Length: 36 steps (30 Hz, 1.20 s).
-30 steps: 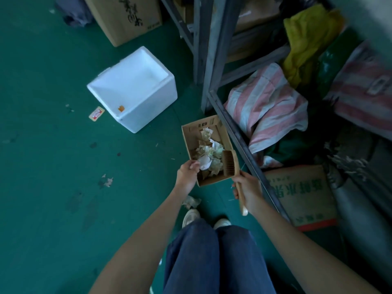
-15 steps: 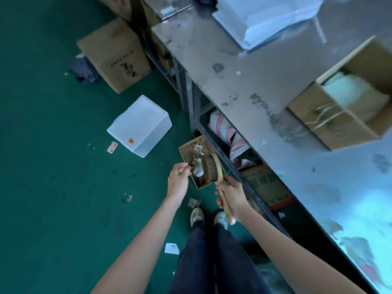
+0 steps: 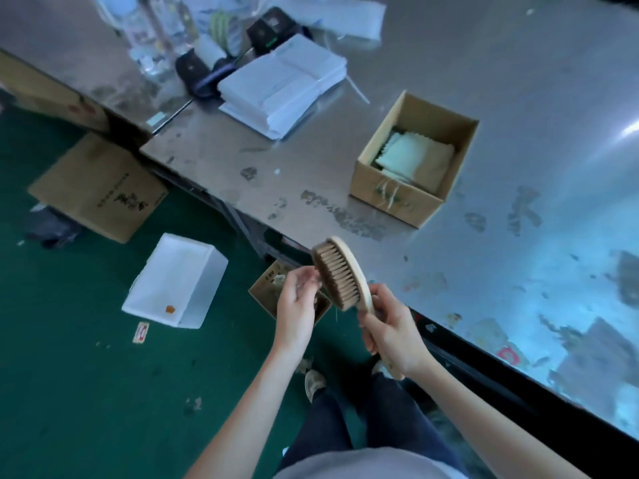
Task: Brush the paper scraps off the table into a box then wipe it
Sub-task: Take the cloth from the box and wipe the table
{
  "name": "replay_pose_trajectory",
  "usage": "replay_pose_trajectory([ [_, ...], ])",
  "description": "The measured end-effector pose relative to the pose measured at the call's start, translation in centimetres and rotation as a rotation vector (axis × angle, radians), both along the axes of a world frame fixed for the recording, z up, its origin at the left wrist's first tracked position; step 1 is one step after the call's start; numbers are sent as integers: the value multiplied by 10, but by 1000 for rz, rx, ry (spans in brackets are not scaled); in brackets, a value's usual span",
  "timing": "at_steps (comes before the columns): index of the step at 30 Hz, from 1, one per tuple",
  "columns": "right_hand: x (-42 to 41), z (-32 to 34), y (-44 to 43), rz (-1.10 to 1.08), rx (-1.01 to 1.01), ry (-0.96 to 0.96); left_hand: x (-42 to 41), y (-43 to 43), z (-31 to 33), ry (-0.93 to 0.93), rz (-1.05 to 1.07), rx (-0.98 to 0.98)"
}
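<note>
My right hand [image 3: 390,330] grips the handle of a wooden brush [image 3: 340,274], held up in the air at the steel table's [image 3: 501,236] front edge with its bristles turned to the left. My left hand [image 3: 294,312] has its fingertips pinched at the bristles. Below both hands, on the green floor, stands the small cardboard scrap box [image 3: 264,288], mostly hidden by my left hand. The table top shows worn stains and a few stuck paper bits [image 3: 508,354] near the front edge.
An open cardboard box [image 3: 397,202] holding folded pale cloths [image 3: 415,157] sits on the table. Behind it lie a stack of white sheets [image 3: 283,88], bottles [image 3: 148,29] and dark cases. On the floor are a white foam box [image 3: 173,281], a flat carton [image 3: 96,191] and a label [image 3: 141,331].
I have straightened up from the floor, so the table top is now in view. The brush has come up out of the scrap box, and my left hand has moved from the box's rim to the bristles.
</note>
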State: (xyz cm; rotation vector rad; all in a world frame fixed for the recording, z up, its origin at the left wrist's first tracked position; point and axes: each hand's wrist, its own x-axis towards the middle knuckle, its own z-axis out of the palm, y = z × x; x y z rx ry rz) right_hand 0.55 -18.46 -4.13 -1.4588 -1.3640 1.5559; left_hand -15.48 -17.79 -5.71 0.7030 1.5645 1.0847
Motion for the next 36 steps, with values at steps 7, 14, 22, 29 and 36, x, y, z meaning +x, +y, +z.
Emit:
replay_pose_trajectory([
  [7,65,3,11,-352,128,14,61,42,23,209,-281,166],
  [14,131,3,49,-537,-17,-10,101,85,35,650,-401,491],
  [22,157,-2,114,-621,-230,142,120,138,41,1014,-468,625],
  [29,144,-19,174,-703,-290,100,117,202,50,1047,-558,672],
  [36,121,-33,193,-655,-245,-70,117,273,51,1197,-1136,444],
])
